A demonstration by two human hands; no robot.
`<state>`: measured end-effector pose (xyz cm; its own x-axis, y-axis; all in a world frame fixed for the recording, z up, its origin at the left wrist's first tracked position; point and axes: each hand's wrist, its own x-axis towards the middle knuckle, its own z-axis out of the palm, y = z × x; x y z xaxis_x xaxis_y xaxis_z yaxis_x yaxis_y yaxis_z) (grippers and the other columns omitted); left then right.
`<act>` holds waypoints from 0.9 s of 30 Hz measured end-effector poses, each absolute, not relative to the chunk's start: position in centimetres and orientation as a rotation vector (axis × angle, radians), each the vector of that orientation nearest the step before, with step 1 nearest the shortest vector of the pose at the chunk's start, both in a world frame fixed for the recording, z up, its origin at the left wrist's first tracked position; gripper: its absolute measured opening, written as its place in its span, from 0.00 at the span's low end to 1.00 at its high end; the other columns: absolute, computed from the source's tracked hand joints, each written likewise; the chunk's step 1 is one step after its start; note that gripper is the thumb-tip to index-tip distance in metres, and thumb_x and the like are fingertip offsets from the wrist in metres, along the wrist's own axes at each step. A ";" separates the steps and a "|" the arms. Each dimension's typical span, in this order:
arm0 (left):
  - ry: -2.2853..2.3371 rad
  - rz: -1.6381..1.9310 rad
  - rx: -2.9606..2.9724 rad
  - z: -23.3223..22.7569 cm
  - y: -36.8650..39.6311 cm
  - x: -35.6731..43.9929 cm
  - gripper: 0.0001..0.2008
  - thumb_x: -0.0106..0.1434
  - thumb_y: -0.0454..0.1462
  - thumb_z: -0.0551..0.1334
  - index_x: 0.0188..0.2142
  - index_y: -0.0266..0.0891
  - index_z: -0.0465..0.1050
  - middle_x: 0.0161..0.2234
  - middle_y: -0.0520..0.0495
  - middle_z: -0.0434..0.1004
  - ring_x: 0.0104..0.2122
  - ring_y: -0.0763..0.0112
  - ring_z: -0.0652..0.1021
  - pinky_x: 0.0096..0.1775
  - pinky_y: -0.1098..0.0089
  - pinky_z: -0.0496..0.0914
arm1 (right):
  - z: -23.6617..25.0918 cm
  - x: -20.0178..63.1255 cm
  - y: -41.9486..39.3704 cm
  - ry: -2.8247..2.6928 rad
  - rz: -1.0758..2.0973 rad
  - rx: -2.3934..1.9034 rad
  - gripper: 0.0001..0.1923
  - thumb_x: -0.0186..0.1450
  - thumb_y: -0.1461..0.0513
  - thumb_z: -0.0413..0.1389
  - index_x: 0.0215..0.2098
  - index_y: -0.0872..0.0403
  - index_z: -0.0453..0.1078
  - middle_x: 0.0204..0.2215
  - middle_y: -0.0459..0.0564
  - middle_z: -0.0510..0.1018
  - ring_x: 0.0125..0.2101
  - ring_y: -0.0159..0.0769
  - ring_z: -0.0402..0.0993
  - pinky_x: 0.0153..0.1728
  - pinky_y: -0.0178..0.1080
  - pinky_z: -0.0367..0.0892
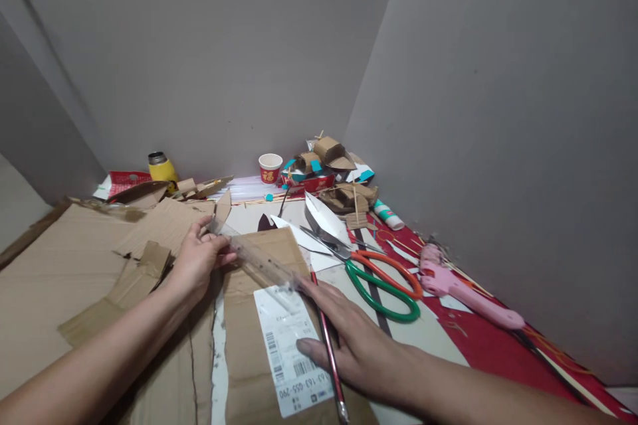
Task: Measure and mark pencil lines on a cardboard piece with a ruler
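With the left hand (195,262) gripping the ruler (264,263) and the right hand (356,335) holding the pencil (326,339), even fingertip pressure should steady the ruler over the cardboard (245,339) beneath the fingers.

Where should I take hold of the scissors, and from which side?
I'd grip the scissors by the green loop and orange loop, coming from the near right. Those wide handles lie to the right, beyond the right hand, while the pointed blades aim left and away.
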<state>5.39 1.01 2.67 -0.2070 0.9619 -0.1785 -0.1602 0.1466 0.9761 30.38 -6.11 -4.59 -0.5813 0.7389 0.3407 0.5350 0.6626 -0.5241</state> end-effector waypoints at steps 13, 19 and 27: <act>1.670 0.927 1.782 0.7 -0.9 4.7 0.27 0.59 0.41 0.62 0.56 0.36 0.64 0.40 0.37 0.79 0.43 0.53 0.79 0.44 0.57 0.71 | -3.7 30.1 -5.8 -2.144 0.605 -1.101 0.36 0.65 0.58 0.56 0.68 0.52 0.50 0.58 0.61 0.70 0.58 0.48 0.67 0.57 0.54 0.65; 1.840 0.257 2.357 1.9 -2.2 5.5 0.11 0.61 0.28 0.53 0.36 0.33 0.74 0.27 0.34 0.79 0.29 0.52 0.80 0.34 0.59 0.69 | -3.9 30.1 -5.7 -2.142 0.598 -1.111 0.36 0.65 0.59 0.57 0.68 0.51 0.51 0.59 0.61 0.70 0.58 0.50 0.67 0.57 0.55 0.65; 1.800 -0.062 2.703 2.5 -2.0 5.9 0.15 0.61 0.24 0.50 0.35 0.31 0.76 0.33 0.31 0.78 0.35 0.52 0.79 0.36 0.60 0.70 | -3.8 30.1 -5.8 -2.168 0.596 -1.107 0.34 0.65 0.58 0.56 0.67 0.51 0.52 0.58 0.61 0.69 0.58 0.50 0.66 0.57 0.55 0.65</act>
<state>5.93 -1.98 2.46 0.3868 0.9218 0.0271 0.9177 -0.3818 -0.1096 30.10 -5.75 -3.79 -0.4526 0.8308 0.3239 0.5488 0.5458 -0.6332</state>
